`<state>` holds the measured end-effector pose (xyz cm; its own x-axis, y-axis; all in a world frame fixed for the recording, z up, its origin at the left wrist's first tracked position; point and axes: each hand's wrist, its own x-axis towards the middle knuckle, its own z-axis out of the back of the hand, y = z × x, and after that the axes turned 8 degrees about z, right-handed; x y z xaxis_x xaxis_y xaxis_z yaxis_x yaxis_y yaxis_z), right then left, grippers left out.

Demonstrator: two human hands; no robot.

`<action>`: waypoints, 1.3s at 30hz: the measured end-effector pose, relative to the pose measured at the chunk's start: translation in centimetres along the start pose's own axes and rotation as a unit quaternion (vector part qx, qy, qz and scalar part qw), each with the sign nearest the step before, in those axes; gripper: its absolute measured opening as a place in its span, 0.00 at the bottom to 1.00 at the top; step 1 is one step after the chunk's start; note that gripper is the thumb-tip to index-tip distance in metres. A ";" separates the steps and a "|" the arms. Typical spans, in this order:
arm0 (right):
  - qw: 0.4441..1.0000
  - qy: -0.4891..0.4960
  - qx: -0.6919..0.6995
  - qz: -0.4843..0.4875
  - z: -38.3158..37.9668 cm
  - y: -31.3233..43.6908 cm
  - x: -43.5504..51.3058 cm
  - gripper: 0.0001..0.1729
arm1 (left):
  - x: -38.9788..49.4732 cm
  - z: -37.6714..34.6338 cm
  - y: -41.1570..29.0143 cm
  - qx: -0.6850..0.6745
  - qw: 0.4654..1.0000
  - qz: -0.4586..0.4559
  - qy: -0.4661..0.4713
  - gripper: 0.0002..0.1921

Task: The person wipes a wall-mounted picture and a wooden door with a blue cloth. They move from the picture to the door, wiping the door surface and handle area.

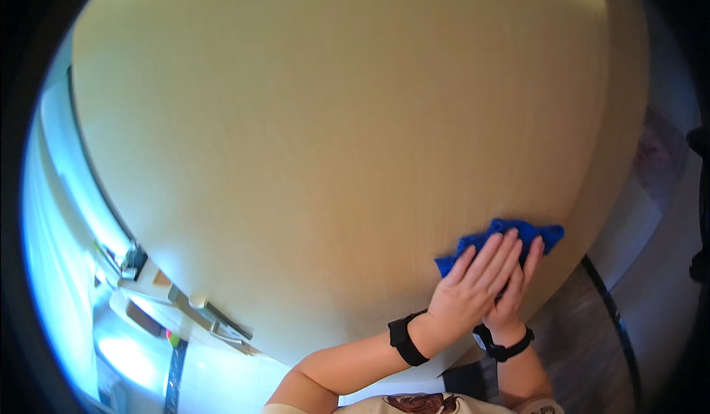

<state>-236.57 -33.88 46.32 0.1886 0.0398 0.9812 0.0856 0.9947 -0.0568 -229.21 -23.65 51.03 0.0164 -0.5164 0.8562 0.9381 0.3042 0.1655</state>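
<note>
A blue cloth [502, 231] lies bunched against a large, light wood-grain panel [333, 136], near its lower right edge. My left hand [466, 297] presses flat on the cloth with its fingers extended, partly over my right hand. My right hand [510, 303] is beside and partly beneath it, its fingertips also on the cloth. Each wrist wears a black band. The palms and part of the cloth are hidden.
At the lower left are a metal door handle [227, 333], a counter with small items and a white curtain [55, 236]. A dark strip [615, 314] crosses the floor at the lower right.
</note>
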 end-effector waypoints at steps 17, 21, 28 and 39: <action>0.995 0.057 -0.026 0.077 -7.7 13.0 5.2 0.24 | -6.6 6.4 11.6 0.035 0.988 0.140 -0.056 0.26; 0.989 0.122 -0.010 0.079 -9.9 15.3 9.0 0.22 | -6.5 8.4 16.2 0.031 0.977 0.205 -0.055 0.27; 0.993 0.056 0.009 0.101 -13.1 21.7 7.2 0.20 | -11.0 11.3 19.0 0.040 0.982 0.181 -0.033 0.27; 0.983 0.096 0.059 0.148 -19.2 30.7 11.1 0.17 | -15.6 15.3 28.7 0.011 0.959 0.263 -0.103 0.32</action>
<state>-213.06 -4.75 51.91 0.3699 0.3209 0.8719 -0.1120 0.9470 -0.3010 -207.86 5.32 49.92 0.4144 -0.1187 0.9023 0.8114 0.4974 -0.3071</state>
